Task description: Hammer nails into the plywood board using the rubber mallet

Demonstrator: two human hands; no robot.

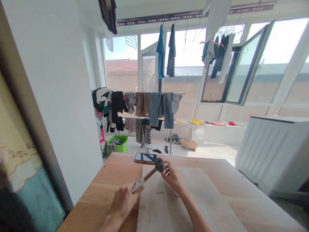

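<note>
My left hand (124, 199) is wrapped round the pale grip of a hammer (150, 174), whose dark head is raised to the upper right over the board. Just beside that head is my right hand (172, 175), its fingers curled together; the hammer head partly covers the fingertips, so what they pinch is hidden. Both hands are above a pale wooden board (159, 214) lying on the table. A few thin nails (159, 192) seem to lie on the board between my forearms, though they are small and faint.
A phone (142, 157) lies at the far edge of the wooden table (96, 199). Beyond stand a laundry rack (143, 104) and a green basket (124, 148). A white ribbed cabinet (267, 151) is on the right, a white wall (60, 96) on the left.
</note>
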